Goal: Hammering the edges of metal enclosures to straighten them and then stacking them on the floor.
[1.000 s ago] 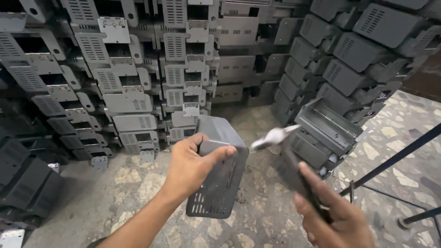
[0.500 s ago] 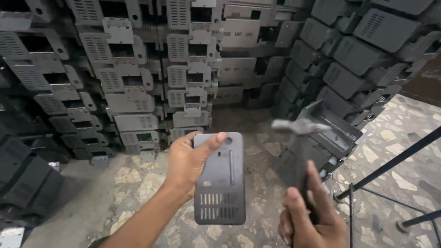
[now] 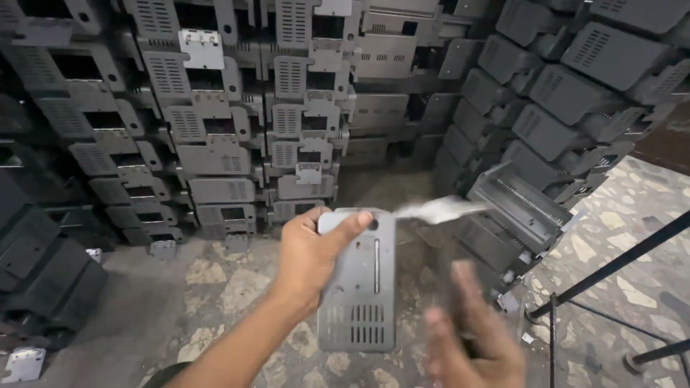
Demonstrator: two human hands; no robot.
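A person's left hand grips a grey vented metal panel upright above the stone floor, thumb across its face. The blurred right hand wraps a hammer, poised beside it; a controlled, well-aimed strike seems due.

not much to go on body-wise tbh. both arms are bare, no sleeves reaching the wrists, no gloves, no watch or rings that i can make out. left hand is sharp enough to see the thumb and knuckles, forearm bare all the way down to the frame edge. right hand is just a motion-blurred smear, fingers barely readable.
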